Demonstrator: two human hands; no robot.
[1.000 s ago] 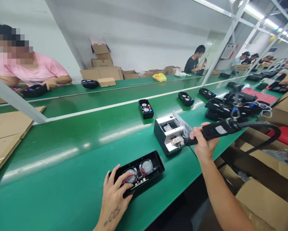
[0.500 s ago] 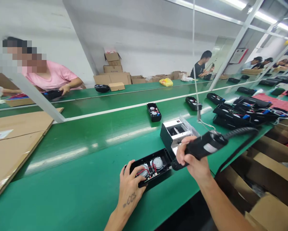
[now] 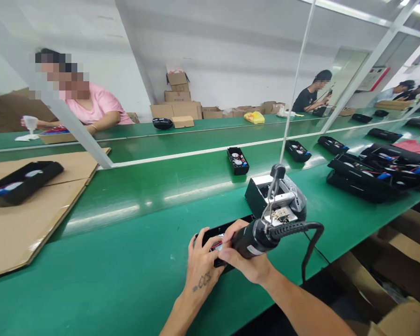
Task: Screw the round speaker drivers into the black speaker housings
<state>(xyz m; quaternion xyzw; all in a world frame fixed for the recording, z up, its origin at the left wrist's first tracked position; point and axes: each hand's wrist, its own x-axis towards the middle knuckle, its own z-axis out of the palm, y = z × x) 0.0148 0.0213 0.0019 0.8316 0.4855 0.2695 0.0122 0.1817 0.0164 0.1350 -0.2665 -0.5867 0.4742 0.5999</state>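
Note:
A black speaker housing (image 3: 227,227) lies open-side up on the green bench before me, mostly covered by my hands. My left hand (image 3: 204,263) grips its left end, with fingers over the rim. Wrapped around a black electric screwdriver (image 3: 252,240) is my right hand (image 3: 246,261). The tool is tilted over the housing, its tip hidden by my fingers. It hangs from a cord by a wire loop, and a thick black cable curves off its rear end. Behind it stands a silver-and-black screw feeder box (image 3: 260,189), partly wrapped in plastic.
Another open housing (image 3: 238,161) lies on the belt ahead. Several more are piled in a stack (image 3: 367,175) at right. A flattened carton (image 3: 66,205) at left bears a further housing (image 3: 24,182). Cardboard boxes (image 3: 399,252) stand below right. Co-workers sit across the line.
My right hand has brought the screwdriver left, over the housing beside my left hand. The view has turned left, and a housing shows on the flattened carton.

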